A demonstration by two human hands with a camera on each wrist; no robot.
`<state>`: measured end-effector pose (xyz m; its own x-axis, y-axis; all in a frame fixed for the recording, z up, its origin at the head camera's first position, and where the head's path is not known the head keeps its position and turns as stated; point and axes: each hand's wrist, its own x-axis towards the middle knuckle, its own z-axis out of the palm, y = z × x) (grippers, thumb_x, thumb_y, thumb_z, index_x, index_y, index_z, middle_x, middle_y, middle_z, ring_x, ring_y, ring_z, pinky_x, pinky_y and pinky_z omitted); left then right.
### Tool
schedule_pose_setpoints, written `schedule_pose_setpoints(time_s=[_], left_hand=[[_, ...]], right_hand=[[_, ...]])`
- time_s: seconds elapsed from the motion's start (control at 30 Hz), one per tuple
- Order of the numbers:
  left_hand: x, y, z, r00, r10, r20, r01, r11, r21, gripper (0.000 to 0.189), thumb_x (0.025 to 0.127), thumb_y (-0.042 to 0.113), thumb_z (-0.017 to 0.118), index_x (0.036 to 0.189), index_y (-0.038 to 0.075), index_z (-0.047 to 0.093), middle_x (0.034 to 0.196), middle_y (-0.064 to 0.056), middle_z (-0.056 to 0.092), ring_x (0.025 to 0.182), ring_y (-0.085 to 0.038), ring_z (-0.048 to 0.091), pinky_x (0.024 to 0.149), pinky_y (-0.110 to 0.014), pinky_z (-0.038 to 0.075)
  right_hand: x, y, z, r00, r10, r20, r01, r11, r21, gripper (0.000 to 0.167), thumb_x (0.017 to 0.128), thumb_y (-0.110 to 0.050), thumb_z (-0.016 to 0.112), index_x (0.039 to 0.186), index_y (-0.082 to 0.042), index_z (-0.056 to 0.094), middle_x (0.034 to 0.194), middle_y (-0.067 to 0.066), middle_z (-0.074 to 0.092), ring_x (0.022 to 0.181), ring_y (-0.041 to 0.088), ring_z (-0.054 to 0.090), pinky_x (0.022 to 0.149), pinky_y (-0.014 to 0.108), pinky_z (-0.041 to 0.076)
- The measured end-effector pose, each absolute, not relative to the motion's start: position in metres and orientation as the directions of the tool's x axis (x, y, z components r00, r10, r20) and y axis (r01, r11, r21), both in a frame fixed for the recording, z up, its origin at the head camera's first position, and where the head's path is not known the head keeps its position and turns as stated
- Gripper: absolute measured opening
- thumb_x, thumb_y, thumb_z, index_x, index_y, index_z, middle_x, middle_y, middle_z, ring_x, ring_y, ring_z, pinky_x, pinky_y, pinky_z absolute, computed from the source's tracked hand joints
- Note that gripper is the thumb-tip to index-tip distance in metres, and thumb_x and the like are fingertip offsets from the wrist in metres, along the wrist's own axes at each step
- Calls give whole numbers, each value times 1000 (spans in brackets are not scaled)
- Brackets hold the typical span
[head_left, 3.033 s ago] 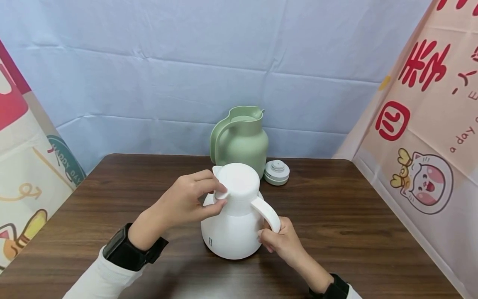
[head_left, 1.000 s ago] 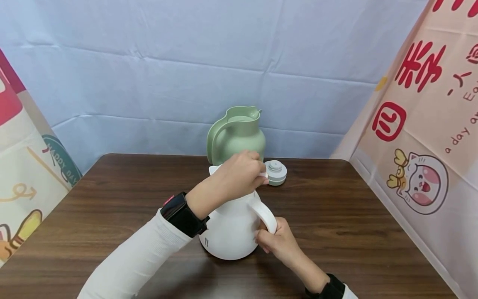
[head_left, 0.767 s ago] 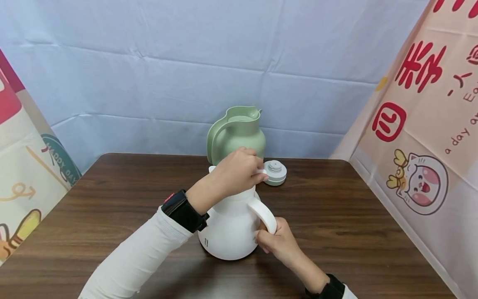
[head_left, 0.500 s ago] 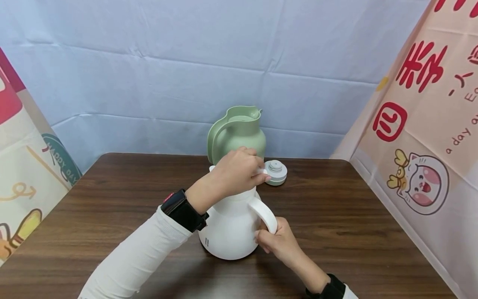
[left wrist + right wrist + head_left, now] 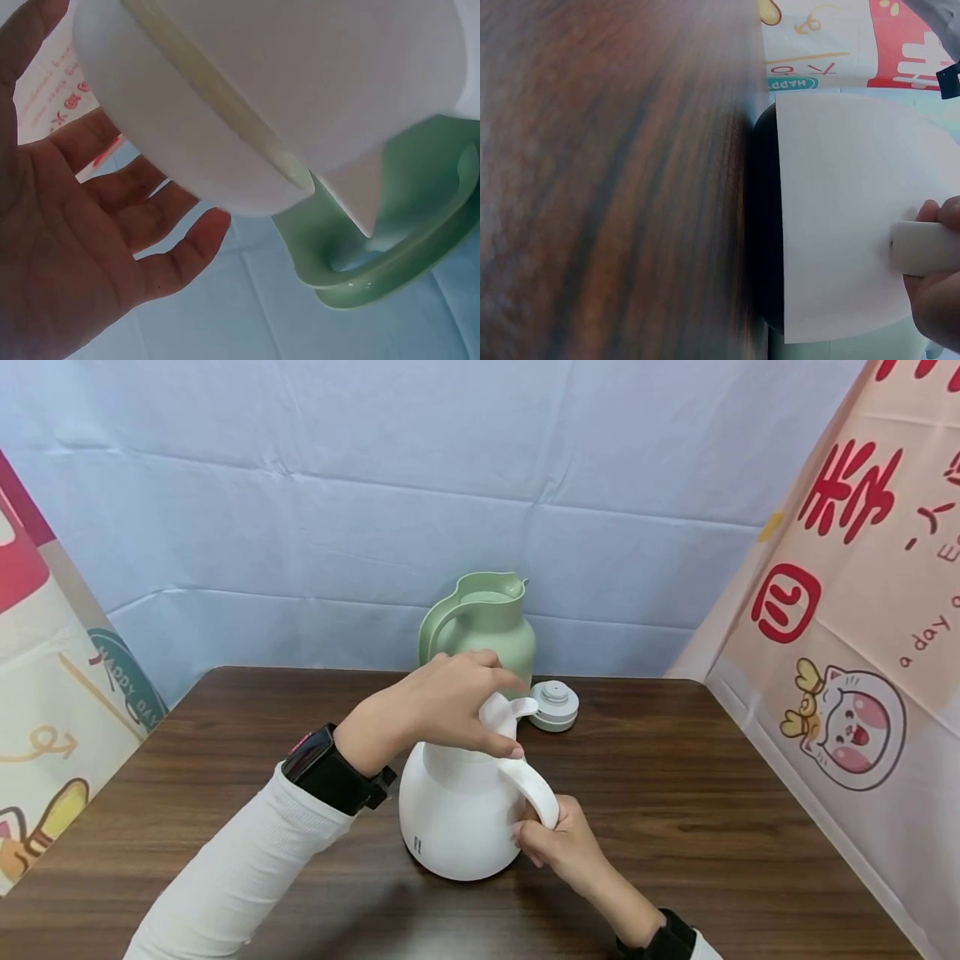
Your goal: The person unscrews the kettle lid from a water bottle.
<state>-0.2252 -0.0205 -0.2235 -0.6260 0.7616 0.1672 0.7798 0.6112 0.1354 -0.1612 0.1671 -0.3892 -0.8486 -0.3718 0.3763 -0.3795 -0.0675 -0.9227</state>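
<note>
A white thermos jug [image 5: 457, 827] stands upright on the table, its rounded lid [image 5: 157, 127] turned so the small tab [image 5: 527, 706] points right. My left hand [image 5: 442, 702] is spread around the lid, thumb on the near side, fingers at the far side. In the left wrist view the palm is apart from the lid, and some fingers run behind it. A pale band shows between lid and body there. With my right hand [image 5: 558, 843] I grip the lower part of the jug's handle [image 5: 534, 789]; that grip also shows in the right wrist view.
Behind the white jug stands a green jug [image 5: 487, 631] with an open top. A pale grey-green stopper [image 5: 554, 706] lies to its right. The brown wooden table [image 5: 712, 827] ends at a blue cloth backdrop [image 5: 337, 527], with printed cloths at both sides.
The lid's tab has swung from the left to the right side. My left hand followed it, then let go of the tab and spread around the lid. The right hand stays on the handle.
</note>
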Motion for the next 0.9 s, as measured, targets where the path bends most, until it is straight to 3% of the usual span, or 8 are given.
schedule_pose_setpoints(time_s=[0.4, 0.57, 0.9], left_hand=[[-232, -30, -230, -700, 713, 38, 706, 683, 186, 71, 66, 54, 74, 128, 26, 54, 108, 0, 48, 91, -18, 49, 71, -34, 44], [-238, -32, -233, -689, 724, 24, 711, 668, 219, 72, 68, 48, 74, 132, 25, 50, 106, -2, 49, 94, -19, 49, 73, -32, 44], [-241, -31, -235, -686, 727, 22, 712, 666, 223, 68, 68, 47, 74, 128, 21, 54, 101, 0, 51, 89, -17, 50, 70, -30, 44]], right_hand=[[-163, 168, -389, -825, -393, 406, -403, -95, -910, 28, 75, 14, 50, 53, 0, 40, 41, 13, 37, 35, 24, 34, 49, 29, 44], [-162, 167, -387, -844, -379, 380, -378, -84, -922, 30, 76, 14, 51, 52, -2, 41, 42, 14, 36, 36, 23, 35, 49, 27, 43], [-162, 167, -389, -834, -385, 396, -384, -111, -917, 29, 76, 15, 50, 53, -1, 40, 42, 14, 35, 36, 23, 34, 41, 27, 35]])
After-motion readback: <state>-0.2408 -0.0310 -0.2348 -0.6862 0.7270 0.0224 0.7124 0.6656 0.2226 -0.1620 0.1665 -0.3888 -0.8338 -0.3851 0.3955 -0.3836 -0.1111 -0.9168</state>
